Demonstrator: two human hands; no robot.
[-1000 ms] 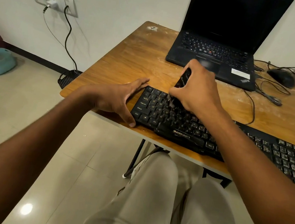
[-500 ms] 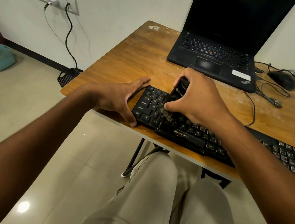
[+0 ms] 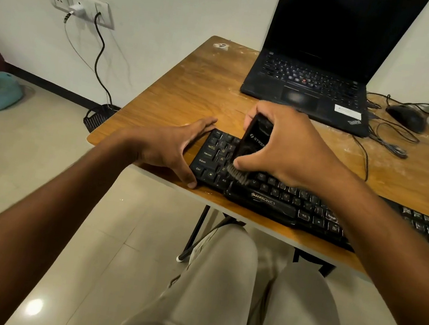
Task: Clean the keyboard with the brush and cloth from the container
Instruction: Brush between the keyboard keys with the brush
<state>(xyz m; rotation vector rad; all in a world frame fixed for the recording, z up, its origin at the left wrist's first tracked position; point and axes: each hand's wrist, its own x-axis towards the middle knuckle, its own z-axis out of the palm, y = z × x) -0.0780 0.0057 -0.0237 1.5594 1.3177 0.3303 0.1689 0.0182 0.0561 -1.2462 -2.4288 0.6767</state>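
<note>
Right hand (image 3: 287, 147) gripping a black brush (image 3: 253, 145), bristles on the keyboard (image 3: 298, 201) keys just below its thumb, left hand (image 3: 167, 147) flat with fingers straight against the keyboard's left end, 1 laptop (image 3: 309, 90) beyond the right hand, cloth apparently out of view

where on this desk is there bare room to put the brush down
Bare wood lies on the table between its left edge, the laptop and the keyboard, beyond the left hand. Right of the right hand, cables and mouse crowd it.
</note>
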